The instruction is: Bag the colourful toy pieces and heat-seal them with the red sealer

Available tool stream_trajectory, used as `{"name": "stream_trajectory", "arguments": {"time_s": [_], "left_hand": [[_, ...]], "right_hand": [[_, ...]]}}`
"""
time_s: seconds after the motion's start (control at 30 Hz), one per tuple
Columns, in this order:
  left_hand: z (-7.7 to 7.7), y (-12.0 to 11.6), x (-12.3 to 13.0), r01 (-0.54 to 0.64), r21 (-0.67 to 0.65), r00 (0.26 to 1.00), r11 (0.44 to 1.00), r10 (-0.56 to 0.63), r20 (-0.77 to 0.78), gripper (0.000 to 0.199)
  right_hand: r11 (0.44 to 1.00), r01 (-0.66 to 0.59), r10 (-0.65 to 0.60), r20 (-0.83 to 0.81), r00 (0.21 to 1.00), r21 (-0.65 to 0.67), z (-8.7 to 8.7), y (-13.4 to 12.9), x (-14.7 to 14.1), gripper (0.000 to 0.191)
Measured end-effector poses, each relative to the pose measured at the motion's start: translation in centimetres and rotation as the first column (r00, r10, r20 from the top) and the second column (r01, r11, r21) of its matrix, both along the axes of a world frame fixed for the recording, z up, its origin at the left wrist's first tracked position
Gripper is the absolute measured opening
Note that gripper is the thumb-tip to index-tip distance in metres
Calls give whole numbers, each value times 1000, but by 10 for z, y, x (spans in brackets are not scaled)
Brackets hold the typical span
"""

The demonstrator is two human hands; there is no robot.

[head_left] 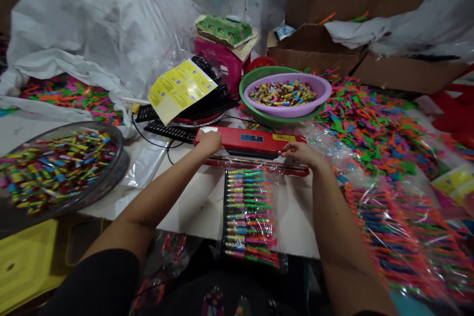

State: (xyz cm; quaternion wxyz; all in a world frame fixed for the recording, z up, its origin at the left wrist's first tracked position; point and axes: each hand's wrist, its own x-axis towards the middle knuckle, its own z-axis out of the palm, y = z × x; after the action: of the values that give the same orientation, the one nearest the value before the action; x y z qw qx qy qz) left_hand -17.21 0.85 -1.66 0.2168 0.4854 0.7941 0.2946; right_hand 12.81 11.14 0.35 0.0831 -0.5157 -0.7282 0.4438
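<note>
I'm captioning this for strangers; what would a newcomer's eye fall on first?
Probably the long red machine at the centre, with the left hand near one end and the right hand near the other. In front lies a clear bag of colourful sticks, and a multicoloured heap spreads at the right.

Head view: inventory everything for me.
Heat sealer: one, red, centre
Filled bag: one, multicoloured, before sealer
Other filled bags: at least two, multicoloured, right
Upper basin: one, lilac, back
Lower basin: one, green, beneath
Large bowl: one, grey, left
Loose pieces: uncounted, multicoloured, right
Label sheet: one, yellow, back
Grid trays: uncounted, black, behind sealer
Stool: one, pink, back
Cartons: several, brown, back right
Sheeting: one, white, back left
Front stool: one, yellow, left
Table: one, white, centre
Left hand: one, sealer's left end
Right hand: one, sealer's right end
</note>
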Motion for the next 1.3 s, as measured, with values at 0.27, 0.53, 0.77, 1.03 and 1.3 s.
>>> {"name": "stream_trajectory", "arguments": {"time_s": [0.27, 0.53, 0.77, 1.03, 1.3], "left_hand": [[6, 8, 20, -83, -352, 961, 932, -20, -277, 28], [20, -15, -5, 151, -266, 988, 952, -152, 18, 17], [8, -10, -1, 217, -71, 963, 974, -202, 181, 21], [-6, -8, 22, -4, 197, 999, 980, -6, 47, 19], [-26, -25, 32, -54, 392, 998, 918, 65, -16, 16]], "right_hand": [[946, -242, 156, 353, 922, 216, -5, 2, -6, 16], [978, -78, 56, 117, 992, 191, -22, 2, 0, 16], [922, -183, 61, 339, 939, 341, -14, 5, -7, 12], [807, 20, -218, 267, 939, 590, -38, -10, -19, 12], [643, 117, -253, 66, 965, 757, -67, -26, -13, 12]]}}
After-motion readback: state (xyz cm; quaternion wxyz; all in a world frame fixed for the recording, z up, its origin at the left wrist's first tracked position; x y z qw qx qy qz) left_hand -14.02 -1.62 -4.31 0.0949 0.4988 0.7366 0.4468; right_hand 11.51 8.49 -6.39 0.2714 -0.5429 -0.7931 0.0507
